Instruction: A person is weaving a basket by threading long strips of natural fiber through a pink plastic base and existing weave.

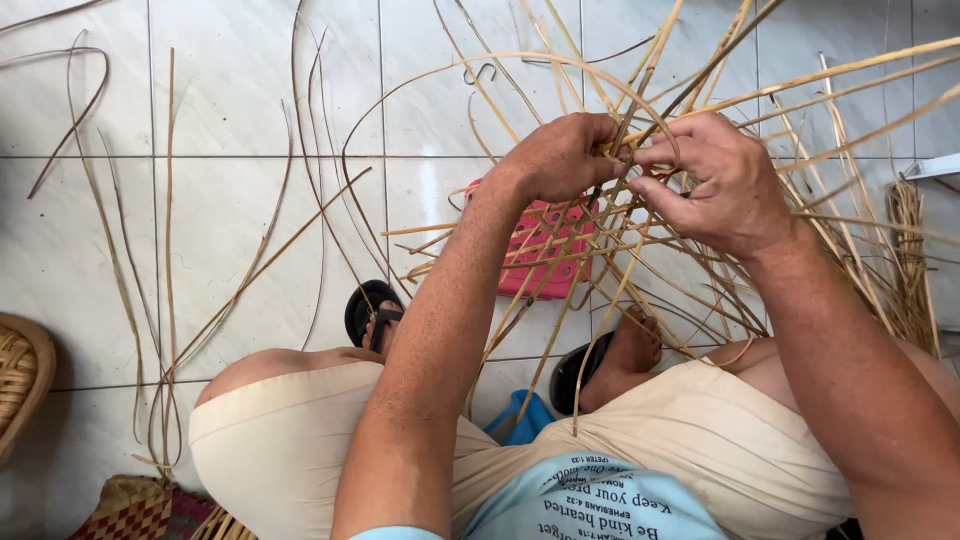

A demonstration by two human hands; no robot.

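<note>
My left hand and my right hand meet in front of me, both pinching thin tan cane strips of a loose, half-woven frame. Long strips fan out from the hands toward the upper right and down between my knees. A pink plastic stool stands on the floor behind the strips, under my left wrist. My feet in black sandals rest on the tiles below it.
Loose cane strips lie across the white tiled floor on the left. A woven basket edge shows at the far left, a woven mat at the bottom left. A cane bundle lies right. A metal hook lies above.
</note>
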